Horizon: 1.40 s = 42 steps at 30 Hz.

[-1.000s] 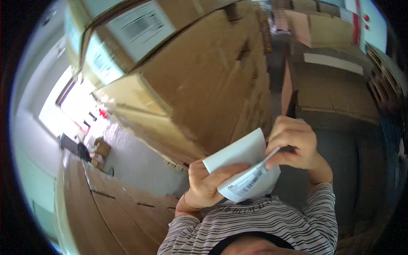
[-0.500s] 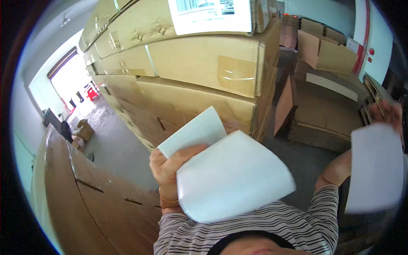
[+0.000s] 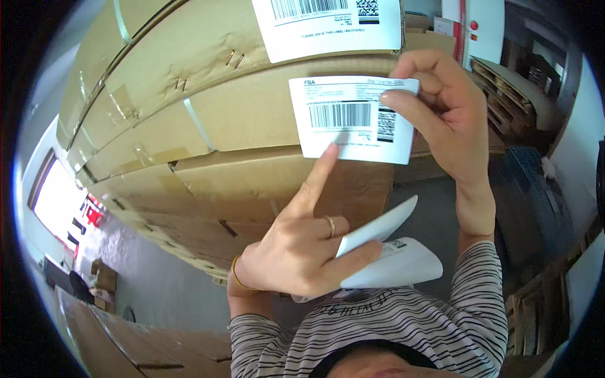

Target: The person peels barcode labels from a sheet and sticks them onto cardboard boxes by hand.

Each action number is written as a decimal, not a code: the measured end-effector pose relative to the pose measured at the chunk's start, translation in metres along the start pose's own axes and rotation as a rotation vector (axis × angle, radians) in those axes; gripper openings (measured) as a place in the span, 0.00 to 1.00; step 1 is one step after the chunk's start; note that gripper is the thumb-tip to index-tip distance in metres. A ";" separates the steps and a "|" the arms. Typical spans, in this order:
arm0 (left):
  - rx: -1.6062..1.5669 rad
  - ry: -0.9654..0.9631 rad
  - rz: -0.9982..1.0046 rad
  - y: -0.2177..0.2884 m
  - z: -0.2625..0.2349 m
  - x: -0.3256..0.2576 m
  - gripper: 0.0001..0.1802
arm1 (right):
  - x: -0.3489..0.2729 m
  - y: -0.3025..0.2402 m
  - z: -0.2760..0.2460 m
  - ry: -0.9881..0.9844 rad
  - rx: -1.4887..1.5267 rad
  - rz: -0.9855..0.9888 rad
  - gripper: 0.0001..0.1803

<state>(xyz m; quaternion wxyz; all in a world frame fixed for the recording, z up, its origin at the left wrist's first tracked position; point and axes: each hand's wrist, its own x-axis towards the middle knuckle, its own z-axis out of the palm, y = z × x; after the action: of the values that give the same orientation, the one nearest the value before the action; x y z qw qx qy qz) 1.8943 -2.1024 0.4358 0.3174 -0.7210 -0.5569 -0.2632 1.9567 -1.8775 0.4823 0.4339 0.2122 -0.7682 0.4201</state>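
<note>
Fingers [image 3: 413, 110] pinching label [image 3: 346, 116] edge, carton [image 3: 252, 120] gap uncertain

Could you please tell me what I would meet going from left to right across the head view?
Bright opening, small red object, left hand, right hand, dark blue object. The white label overlaps both hands, so I left it out.

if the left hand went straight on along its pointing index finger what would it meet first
The left hand would likely meet the white rectangular paper barcode label in the right hand; whether the index fingertip touches it is unclear.
</note>
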 end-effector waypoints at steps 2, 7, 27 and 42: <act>0.014 -0.026 0.020 -0.013 -0.001 0.003 0.11 | 0.003 -0.001 0.007 0.013 -0.040 0.008 0.10; -0.015 -0.013 0.037 -0.037 0.002 0.006 0.13 | 0.006 -0.002 0.012 0.044 -0.215 -0.042 0.10; 0.043 0.018 0.045 -0.043 0.059 0.029 0.06 | 0.008 -0.017 -0.003 0.259 -0.891 -0.274 0.25; -0.444 0.051 -0.056 0.007 0.100 -0.002 0.19 | -0.015 -0.004 -0.040 -0.374 -1.181 -0.561 0.45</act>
<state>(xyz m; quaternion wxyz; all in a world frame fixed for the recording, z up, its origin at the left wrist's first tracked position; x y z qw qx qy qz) 1.9028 -2.0301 0.3670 0.1575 -0.7507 -0.4968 -0.4061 1.9870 -1.8477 0.4827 0.4292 0.2000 -0.8468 -0.2422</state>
